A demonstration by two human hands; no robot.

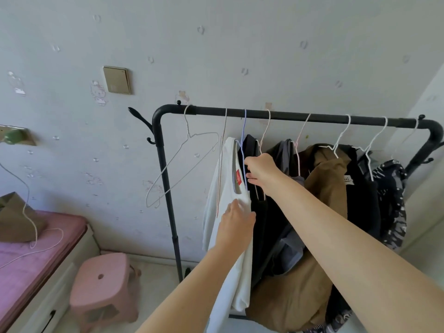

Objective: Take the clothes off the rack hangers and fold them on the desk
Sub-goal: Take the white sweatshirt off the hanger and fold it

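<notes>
Already one bare hanger (pixel 182 164) hangs at the rack's (pixel 288 115) left end. Left hand (pixel 236 224) grips the white shirt (pixel 228 188); right hand (pixel 260 170) pinches its hanger wire. Several garments remain hanging right; folding looks mostly ahead.

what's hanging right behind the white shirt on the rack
A black garment on a wire hanger, which the right hand grips. Its lower part is hidden by the white shirt and both arms.
</notes>
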